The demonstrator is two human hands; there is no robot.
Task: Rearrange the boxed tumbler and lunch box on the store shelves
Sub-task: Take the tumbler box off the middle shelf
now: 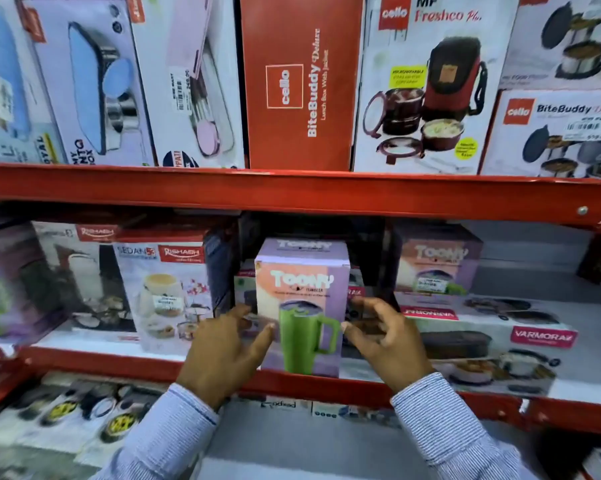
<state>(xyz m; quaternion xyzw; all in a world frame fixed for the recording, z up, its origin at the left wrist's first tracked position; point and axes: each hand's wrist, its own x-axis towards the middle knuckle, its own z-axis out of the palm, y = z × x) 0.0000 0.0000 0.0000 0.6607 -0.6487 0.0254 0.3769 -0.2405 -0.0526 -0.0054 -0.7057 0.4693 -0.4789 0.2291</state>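
Note:
A lilac and peach boxed tumbler, printed with a green mug, stands upright at the front of the middle shelf. My left hand hovers at the box's left side, fingers spread, thumb tip near its front face. My right hand is just off its right side with fingers curled apart. Neither hand clearly grips the box. A second tumbler box stands further back on the right. A flat pink-labelled lunch box carton lies on the shelf to the right.
The upper shelf carries a red lunch box carton and a white lunch box carton. A jar-set box stands left of the tumbler. Boxes fill the bottom shelf at lower left.

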